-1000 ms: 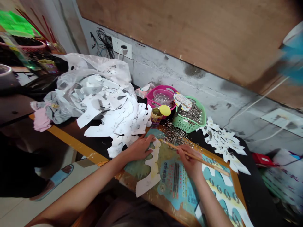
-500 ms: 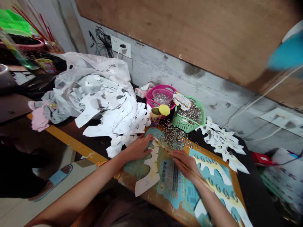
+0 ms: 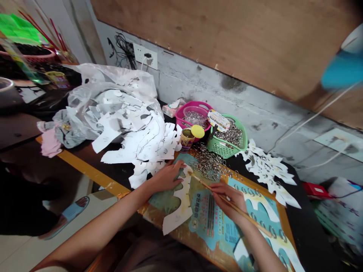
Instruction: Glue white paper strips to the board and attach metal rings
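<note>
A white cut-out piece (image 3: 181, 211) with a scalloped edge and yellowish smears lies on the work board (image 3: 159, 215). My left hand (image 3: 167, 176) rests on its upper left edge, palm down with fingers apart. In my right hand (image 3: 228, 198) is a thin wooden brush (image 3: 205, 184), gripped partway along its handle. The brush tip is at the upper end of the piece; whether it touches is hard to tell. Just beyond it lies a loose pile of metal rings (image 3: 208, 160). To the right, similar smeared white pieces (image 3: 263, 204) carry rows of metal rings.
An open tin (image 3: 187, 139) with a yellow lid stands beside a pink basket (image 3: 179, 115) and a green basket (image 3: 224, 149) of metal parts. White cut-outs (image 3: 138, 139) are heaped left; more (image 3: 269, 168) lie right. Another person's foot (image 3: 72, 209) shows at lower left.
My right hand has moved slightly to the right and tilted, drawing the brush tip a little down from the top of the piece. My left hand stays in place.
</note>
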Action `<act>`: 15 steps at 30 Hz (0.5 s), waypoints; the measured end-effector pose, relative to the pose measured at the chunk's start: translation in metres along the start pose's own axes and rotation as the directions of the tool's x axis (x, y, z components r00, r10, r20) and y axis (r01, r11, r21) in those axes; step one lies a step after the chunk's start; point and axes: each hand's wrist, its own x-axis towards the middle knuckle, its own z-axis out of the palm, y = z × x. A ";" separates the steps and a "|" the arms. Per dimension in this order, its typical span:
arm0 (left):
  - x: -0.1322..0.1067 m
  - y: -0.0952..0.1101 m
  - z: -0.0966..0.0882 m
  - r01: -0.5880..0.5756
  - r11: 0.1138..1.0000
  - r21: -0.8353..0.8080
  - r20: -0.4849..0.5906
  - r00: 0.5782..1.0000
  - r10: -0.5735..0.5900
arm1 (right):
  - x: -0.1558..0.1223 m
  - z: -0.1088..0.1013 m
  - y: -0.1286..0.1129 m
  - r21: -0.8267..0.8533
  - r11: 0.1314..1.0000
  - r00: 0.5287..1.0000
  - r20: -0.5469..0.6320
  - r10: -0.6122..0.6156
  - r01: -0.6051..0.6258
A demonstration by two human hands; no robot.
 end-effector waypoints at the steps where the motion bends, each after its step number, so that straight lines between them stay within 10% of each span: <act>1: 0.000 0.000 0.000 0.002 1.000 -0.001 0.001 1.000 -0.002 | 0.000 0.000 0.000 -0.002 1.000 1.000 0.021 -0.005 0.005; 15: 0.001 -0.001 0.001 0.008 1.000 -0.013 -0.006 1.000 -0.008 | 0.009 0.014 -0.016 -0.143 0.988 0.994 -0.084 -0.068 0.055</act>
